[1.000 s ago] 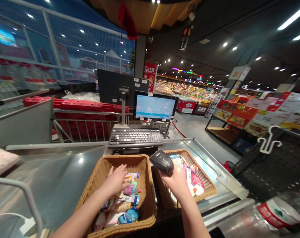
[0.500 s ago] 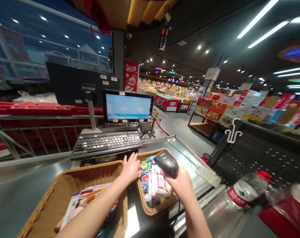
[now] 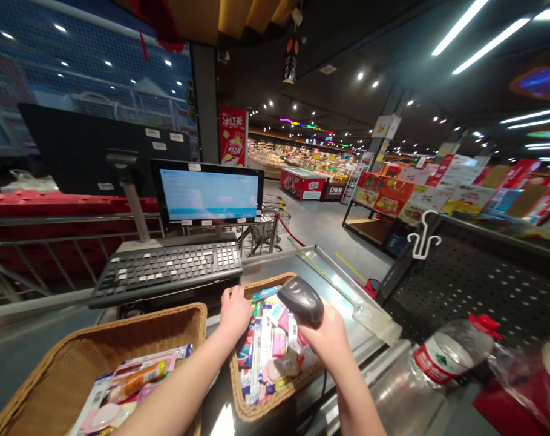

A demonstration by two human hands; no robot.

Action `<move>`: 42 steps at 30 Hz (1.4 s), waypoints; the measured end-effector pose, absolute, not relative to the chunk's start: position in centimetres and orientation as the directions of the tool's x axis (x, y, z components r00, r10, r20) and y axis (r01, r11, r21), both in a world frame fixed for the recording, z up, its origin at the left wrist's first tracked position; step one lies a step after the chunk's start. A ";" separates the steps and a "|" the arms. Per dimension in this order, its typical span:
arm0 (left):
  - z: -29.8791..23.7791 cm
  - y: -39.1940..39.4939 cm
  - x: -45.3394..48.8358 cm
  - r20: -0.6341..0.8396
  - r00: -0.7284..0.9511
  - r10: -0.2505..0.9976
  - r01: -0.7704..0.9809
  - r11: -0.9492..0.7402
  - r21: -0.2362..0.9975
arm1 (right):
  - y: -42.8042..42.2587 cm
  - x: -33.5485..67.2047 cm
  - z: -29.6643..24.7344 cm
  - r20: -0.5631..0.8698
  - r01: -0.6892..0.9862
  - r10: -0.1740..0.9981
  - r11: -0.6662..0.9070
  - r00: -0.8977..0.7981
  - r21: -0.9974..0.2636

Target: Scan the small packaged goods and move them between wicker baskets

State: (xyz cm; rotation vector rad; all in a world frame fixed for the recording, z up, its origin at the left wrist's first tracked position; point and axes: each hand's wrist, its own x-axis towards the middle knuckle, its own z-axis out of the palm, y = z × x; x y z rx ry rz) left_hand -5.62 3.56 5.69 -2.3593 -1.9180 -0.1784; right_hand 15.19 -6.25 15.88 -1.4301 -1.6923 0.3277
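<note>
My right hand [image 3: 325,332] is wrapped round a dark barcode scanner [image 3: 302,300], held over the smaller wicker basket [image 3: 246,413]. In that basket lie small packaged goods [image 3: 275,345], among them a pink packet and a light-blue item near the far end. My left hand [image 3: 236,313] is closed at the basket's far left corner, its fingers curled on the rim; the fingertips are partly hidden. Below my left forearm, a larger wicker basket [image 3: 70,354] holds more packets, including an orange-yellow one [image 3: 145,376].
A keyboard [image 3: 170,266] and a lit screen [image 3: 211,195] stand behind the baskets. At right are a clear red-capped bottle [image 3: 447,351], a red box [image 3: 520,387] and a black perforated panel [image 3: 478,278] with a white hook [image 3: 423,239]. The metal counter [image 3: 333,284] extends beyond.
My left hand's fingers have gone from spread to curled at the rim. The smaller basket appears nearer and further left. The view has shifted, and the scanner stays in my right hand.
</note>
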 end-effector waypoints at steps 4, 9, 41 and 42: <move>5.4 3.8 -5.4 0.145 0.167 0.975 0.986 -0.166 -0.021 | -5.5 15.6 15.4 0.440 0.651 0.898 0.317 0.029 -0.690; 4.5 4.0 -5.0 0.136 0.131 0.982 0.991 -0.129 -0.021 | -5.1 15.9 15.3 0.431 0.637 0.902 0.319 0.024 -0.702; 6.4 5.8 -8.7 0.382 0.374 0.845 0.897 -0.435 0.084 | -4.9 16.5 15.1 0.460 0.651 0.884 0.306 0.075 -0.694; 6.9 5.4 -9.2 0.388 0.373 0.843 0.898 -0.433 0.077 | -4.9 16.3 15.1 0.453 0.652 0.888 0.299 0.076 -0.696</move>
